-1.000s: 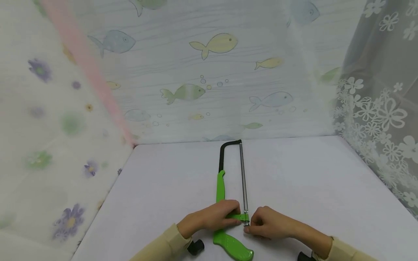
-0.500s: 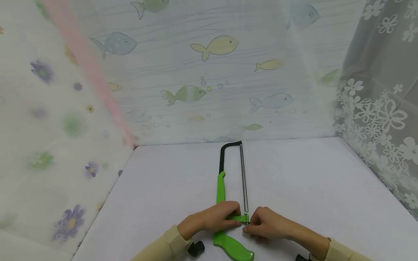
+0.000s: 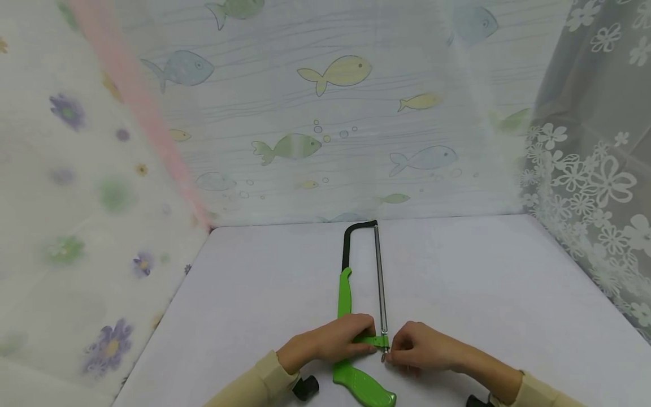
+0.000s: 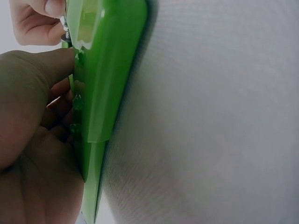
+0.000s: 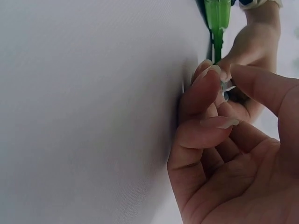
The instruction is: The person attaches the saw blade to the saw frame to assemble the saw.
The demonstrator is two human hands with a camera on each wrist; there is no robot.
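A hacksaw with a green handle (image 3: 363,384), a black front frame and a thin silver blade (image 3: 380,271) lies on the white table. My left hand (image 3: 342,337) grips the green frame, its thumb along the crosspiece at the blade's near end; the left wrist view shows the palm against the green body (image 4: 110,70). At the near end of the tension screw sits a small metal wing nut (image 3: 383,357). My right hand (image 3: 424,346) has thumb and curled fingers right at this nut. In the right wrist view they stand on either side of the silver piece (image 5: 227,86), slightly apart.
The white tabletop (image 3: 483,282) stretches around the saw. Behind it hangs a fish-print curtain (image 3: 325,113), with a flowered cloth (image 3: 66,226) at left and a grey lace curtain (image 3: 595,169) at right. A dark wrist camera (image 3: 306,388) is strapped near the left sleeve.
My right fingertips have shifted slightly right, uncovering the wing nut they covered half a second ago. The left hand and the hacksaw have stayed in place.
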